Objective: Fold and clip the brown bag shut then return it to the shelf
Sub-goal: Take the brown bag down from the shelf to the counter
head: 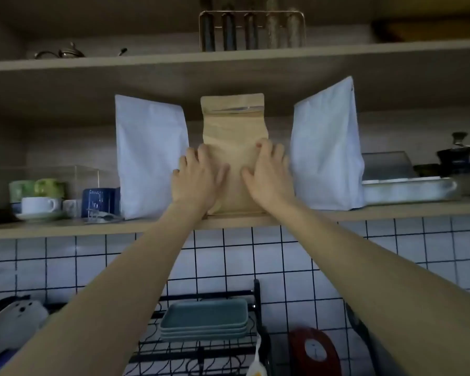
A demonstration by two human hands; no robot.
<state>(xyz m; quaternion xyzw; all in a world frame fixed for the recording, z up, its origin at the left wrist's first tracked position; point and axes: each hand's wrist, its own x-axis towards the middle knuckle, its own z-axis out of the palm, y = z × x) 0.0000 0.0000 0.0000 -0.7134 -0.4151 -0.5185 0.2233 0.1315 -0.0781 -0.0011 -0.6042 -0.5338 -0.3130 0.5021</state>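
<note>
1. Both hands clasp the brown bag (235, 147) at its lower half, left hand (196, 180) and right hand (269, 177) on its flanks; it stands on the shelf (65, 229) edge.
2. Its top stands unfolded, with no clip visible, so it may spill if tipped.
3. White bags (151, 156) sit just outside each hand; a careless pull could topple them.

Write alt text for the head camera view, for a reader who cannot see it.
Two bare hands, left hand and right hand, grip the sides of an upright brown paper bag standing on a wooden shelf between two taller white pouches. Its top is unfolded, with no clip visible. Below, a tiled wall and a black wire dish rack holding stacked teal plates.
</note>
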